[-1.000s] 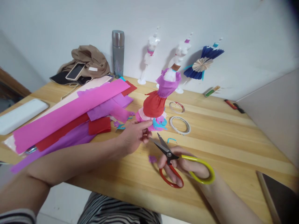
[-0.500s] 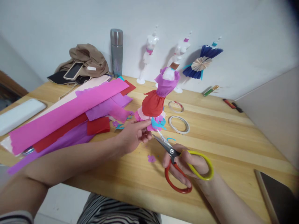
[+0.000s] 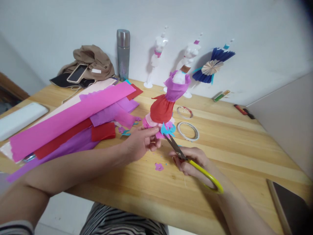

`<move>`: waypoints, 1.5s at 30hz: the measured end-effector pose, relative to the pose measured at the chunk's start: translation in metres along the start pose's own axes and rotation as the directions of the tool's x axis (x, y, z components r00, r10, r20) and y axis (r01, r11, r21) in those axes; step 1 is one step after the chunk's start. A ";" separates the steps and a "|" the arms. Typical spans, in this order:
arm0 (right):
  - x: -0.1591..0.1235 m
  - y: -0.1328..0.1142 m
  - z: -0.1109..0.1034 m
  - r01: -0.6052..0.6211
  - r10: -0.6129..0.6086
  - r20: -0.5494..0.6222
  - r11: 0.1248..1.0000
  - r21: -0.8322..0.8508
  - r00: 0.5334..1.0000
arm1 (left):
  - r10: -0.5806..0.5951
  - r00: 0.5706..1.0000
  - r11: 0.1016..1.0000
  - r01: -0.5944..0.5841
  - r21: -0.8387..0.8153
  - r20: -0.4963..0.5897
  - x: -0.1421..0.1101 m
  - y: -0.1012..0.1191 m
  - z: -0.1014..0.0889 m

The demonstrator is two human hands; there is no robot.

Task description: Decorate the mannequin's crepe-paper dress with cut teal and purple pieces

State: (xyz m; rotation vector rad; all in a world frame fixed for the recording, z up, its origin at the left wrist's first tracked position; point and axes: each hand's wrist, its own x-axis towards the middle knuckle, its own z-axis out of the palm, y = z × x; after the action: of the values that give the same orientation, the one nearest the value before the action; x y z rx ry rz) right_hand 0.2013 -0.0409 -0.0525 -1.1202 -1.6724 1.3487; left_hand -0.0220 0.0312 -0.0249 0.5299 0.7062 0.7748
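Observation:
My left hand (image 3: 144, 142) is closed in a pinch on a small blue paper piece (image 3: 166, 129), just in front of a dressed figure's hem. That figure has a red paper skirt (image 3: 161, 108), a purple paper top (image 3: 176, 87) and pink ruffles at the bottom. With my right hand (image 3: 193, 160) I grip scissors (image 3: 178, 149), their tips at the lower edge of the blue paper. The yellow handle loop shows; my fingers mostly hide the red one. Below lies a purple paper flower (image 3: 159, 166).
Strips of crepe paper (image 3: 73, 119) cover the table's left side. Two tape rolls (image 3: 188, 131) lie right of the figure. White figures (image 3: 156, 60), a blue-dressed one (image 3: 212, 65) and a flask (image 3: 123, 54) stand at the back. A dark flat object (image 3: 288, 205) sits at right.
The scissors have turned and moved up to the blue paper, and their blades have come closer together. The figure has shifted slightly right in view; my left hand stays by its hem.

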 end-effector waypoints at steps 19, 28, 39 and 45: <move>0.005 0.000 0.019 0.035 -0.085 0.164 0.956 0.290 0.983 | 0.035 0.980 0.999 -0.035 -0.001 0.197 0.006 -0.008 -0.014; 0.003 0.001 0.033 0.207 -0.201 -0.415 0.978 -0.032 0.887 | 0.063 0.988 0.989 -0.081 0.125 0.143 0.002 -0.006 -0.012; 0.023 -0.025 0.037 0.156 -0.076 -0.557 0.983 0.098 0.827 | 0.223 0.972 0.951 -0.235 0.199 0.079 0.011 -0.011 -0.004; 0.050 -0.054 0.021 0.031 0.026 -0.476 0.993 0.111 0.879 | 0.189 0.982 0.970 -0.184 0.157 -0.022 0.009 -0.008 -0.003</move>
State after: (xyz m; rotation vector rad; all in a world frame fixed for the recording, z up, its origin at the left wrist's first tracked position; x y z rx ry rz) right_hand 0.1535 -0.0068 -0.0042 -1.2581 -1.2182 1.0399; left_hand -0.0158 0.0343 -0.0352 0.7319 0.7620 0.9118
